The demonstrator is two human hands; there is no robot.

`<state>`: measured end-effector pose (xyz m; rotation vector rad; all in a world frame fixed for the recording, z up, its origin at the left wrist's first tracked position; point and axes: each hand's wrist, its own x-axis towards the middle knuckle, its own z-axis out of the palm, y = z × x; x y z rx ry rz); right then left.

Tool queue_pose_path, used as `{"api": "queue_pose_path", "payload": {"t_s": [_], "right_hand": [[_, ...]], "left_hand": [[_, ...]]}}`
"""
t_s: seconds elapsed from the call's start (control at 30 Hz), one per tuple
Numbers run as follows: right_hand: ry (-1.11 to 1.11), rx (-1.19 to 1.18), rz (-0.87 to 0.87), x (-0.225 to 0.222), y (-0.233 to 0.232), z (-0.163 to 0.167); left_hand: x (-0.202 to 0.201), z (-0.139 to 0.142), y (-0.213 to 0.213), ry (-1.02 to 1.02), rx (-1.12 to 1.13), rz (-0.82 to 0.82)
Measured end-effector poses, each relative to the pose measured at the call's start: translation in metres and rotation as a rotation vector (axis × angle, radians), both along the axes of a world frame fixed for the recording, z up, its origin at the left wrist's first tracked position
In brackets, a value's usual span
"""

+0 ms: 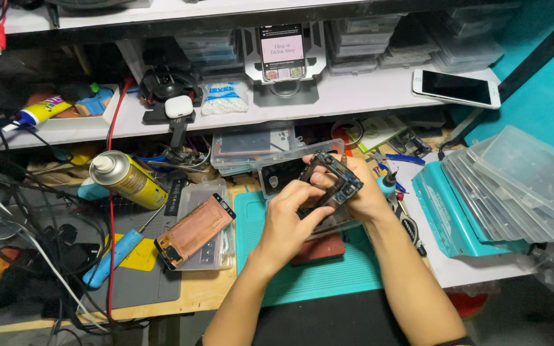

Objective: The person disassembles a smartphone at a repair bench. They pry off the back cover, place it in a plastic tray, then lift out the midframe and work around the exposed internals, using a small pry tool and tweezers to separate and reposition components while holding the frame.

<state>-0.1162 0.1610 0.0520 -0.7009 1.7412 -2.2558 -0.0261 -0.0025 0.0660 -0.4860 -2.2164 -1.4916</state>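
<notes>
Both of my hands hold a dark phone frame [330, 181] with blue edges, tilted above a teal work mat [347, 272]. My left hand [290, 221] grips its near left side, with fingers curled onto the frame's face. My right hand [363, 192] supports it from behind and on the right. Under the hands lies a dark red flat piece [320, 250] on the mat, partly hidden. A clear plastic box [283, 173] sits just behind the frame.
A copper-backed phone screen [193, 230] rests on a clear case at left. A yellow spray can [129, 179] lies by tangled cables [27, 243]. Stacked clear plastic boxes [520, 186] sit on a teal block at right. On the shelf: a white phone [456, 88], a phone on a stand [282, 52], an earbud case [178, 106].
</notes>
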Motion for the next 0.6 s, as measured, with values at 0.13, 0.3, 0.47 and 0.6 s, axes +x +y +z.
{"api": "queue_pose_path", "payload": {"t_s": [0.13, 0.3, 0.47, 0.6], "right_hand": [[-0.189, -0.057, -0.124, 0.000, 0.013, -0.022], [-0.054, -0.294, -0.049, 0.017, 0.019, -0.046], [0.218, 0.104, -0.321, 0.028, 0.005, -0.036], [0.185, 0.043, -0.336, 0.034, -0.007, -0.023]], "left_hand": [[-0.002, -0.003, 0.007, -0.081, 0.147, 0.151], [-0.003, -0.006, 0.012, -0.042, 0.292, 0.234], [0.000, -0.005, 0.015, 0.037, 0.242, 0.324], [0.004, -0.006, 0.017, 0.131, 0.124, 0.362]]}}
